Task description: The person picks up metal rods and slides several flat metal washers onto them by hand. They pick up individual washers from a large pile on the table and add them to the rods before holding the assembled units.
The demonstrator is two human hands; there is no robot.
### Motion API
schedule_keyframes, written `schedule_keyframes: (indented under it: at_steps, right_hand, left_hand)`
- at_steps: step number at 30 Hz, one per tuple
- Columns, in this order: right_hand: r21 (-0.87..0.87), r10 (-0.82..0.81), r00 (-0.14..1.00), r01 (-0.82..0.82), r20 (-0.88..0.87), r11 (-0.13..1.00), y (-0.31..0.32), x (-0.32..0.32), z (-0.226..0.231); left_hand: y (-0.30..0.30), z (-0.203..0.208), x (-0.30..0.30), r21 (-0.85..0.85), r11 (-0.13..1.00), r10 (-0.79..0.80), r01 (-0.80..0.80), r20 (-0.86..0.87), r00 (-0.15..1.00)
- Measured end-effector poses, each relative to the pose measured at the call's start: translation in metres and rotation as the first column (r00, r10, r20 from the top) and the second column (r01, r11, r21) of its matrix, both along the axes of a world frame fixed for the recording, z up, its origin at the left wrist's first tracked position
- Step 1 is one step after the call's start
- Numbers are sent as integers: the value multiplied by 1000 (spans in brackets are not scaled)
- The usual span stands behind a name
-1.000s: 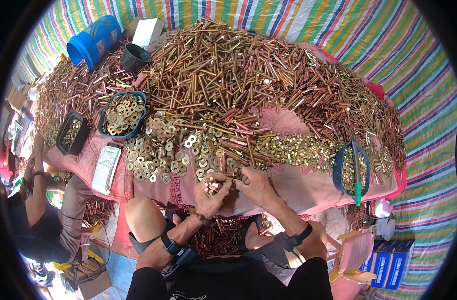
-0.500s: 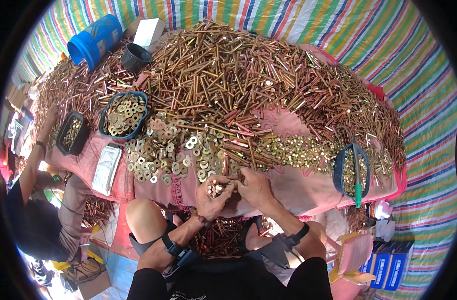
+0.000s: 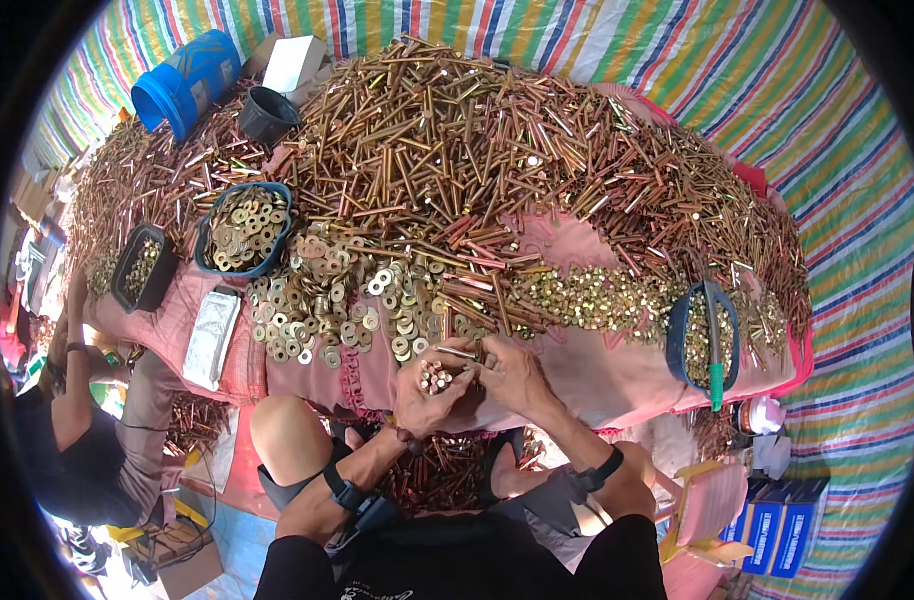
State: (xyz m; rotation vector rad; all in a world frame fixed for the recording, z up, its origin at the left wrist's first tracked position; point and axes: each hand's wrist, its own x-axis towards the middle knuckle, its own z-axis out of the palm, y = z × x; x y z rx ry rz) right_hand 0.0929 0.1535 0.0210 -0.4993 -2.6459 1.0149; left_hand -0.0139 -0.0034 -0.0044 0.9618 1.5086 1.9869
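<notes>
Holding a bundle of metal rods (image 3: 435,379) in our left hand (image 3: 417,402), we keep its fingers curled round them, their bright ends facing up toward us. Our right hand (image 3: 514,376) is just beside it, thumb and fingers pinched on a single rod (image 3: 459,352) that lies crosswise above the bundle, between our two hands; its far detail is too small for us to make out. We have both hands over the near edge of the pink cloth (image 3: 617,376). Just beyond our left hand we see loose washers (image 3: 322,300) spread out, with a blue basin (image 3: 227,271) of more washers farther left. Beyond our right hand lies a band of small brassy nuts (image 3: 597,302), reaching to a dark blue basket (image 3: 675,352) that also holds nuts, a green-handled tool (image 3: 716,388) lying across it. Behind all this we have a broad heap of rods (image 3: 417,170), and at our left sits a co-worker (image 3: 72,440).
</notes>
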Motion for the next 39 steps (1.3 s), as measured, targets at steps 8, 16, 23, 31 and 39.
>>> schedule_keyframes:
  at_steps: [8, 16, 23, 31, 39]
  right_hand:
    - [-523, -279, 958, 275, 72, 807, 1, 8, 64]
    - [-454, -178, 955, 53, -236, 889, -12, 2, 63]
    - [-102, -57, 959, 30, -278, 994, -20, -4, 83]
    - [121, 114, 964, -87, -240, 989, -6, 3, 42]
    - [-16, 5, 970, -9, -242, 1000, -11, 11, 15]
  left_hand:
    - [7, 19, -3, 36, 997, -58, 72, -309, 949]
    - [3, 20, -3, -115, 991, -113, 70, -423, 899]
    - [3, 28, 1, -133, 983, -174, 130, -415, 893]
    - [-3, 23, 2, -68, 995, -93, 73, -359, 929]
    - [-3, 7, -1, -55, 998, -21, 16, -87, 996]
